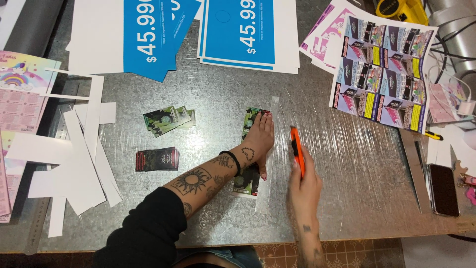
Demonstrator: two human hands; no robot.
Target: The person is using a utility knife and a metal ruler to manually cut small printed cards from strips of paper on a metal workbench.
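Right hand (303,184) grips an orange utility knife (297,150) beside the printed strip (249,149), apparently under a clear ruler (271,149), which the left hand (258,140) presses flat on the metal tabletop (347,173); cut card stacks (166,119), white offcuts (84,149) and blue price signs (238,30) lie beyond.

Bench (347,164) of dull galvanised sheet metal, mottled and scuffed; strip of printed cards (248,181) in glossy paper; ruler (267,168) of clear plastic; knife (297,149) with smooth orange plastic body; offcut strips (84,149) of matt white paper; phone (443,188) with glossy black face.
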